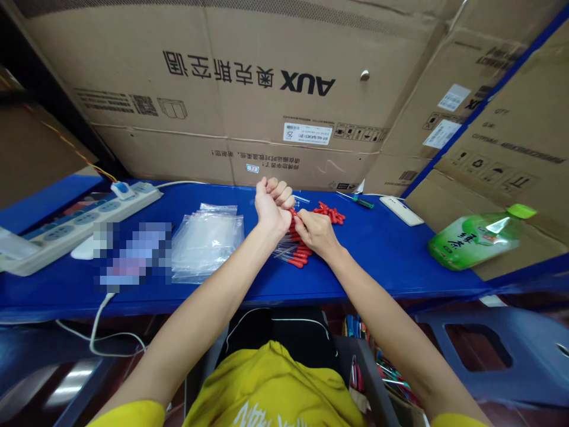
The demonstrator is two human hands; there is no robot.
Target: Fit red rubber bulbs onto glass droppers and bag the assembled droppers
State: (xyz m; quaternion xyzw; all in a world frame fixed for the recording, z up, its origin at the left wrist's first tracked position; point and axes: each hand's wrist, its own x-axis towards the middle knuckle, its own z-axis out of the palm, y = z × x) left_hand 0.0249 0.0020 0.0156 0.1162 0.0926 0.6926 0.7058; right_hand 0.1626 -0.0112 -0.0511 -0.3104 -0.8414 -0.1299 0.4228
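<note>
Over the blue table (275,284), my left hand (274,207) is curled into a fist, palm side turned up. My right hand (316,231) is right beside it, thumb and fingers pinched together. A red rubber bulb (293,212) shows between the two hands, seemingly the end of a glass dropper; its tube is mostly hidden by my fingers. Below my right hand lies a pile of droppers with red bulbs (300,260) and thin clear tubes. More red bulbs (329,212) lie just beyond that hand.
Clear zip bags (207,243) are stacked at left, near a blurred phone (137,255) and a power strip (84,222). A green-handled screwdriver (362,202), a white flat device (401,211) and a green drink bottle (478,237) are at right. A large cardboard box (249,107) stands behind.
</note>
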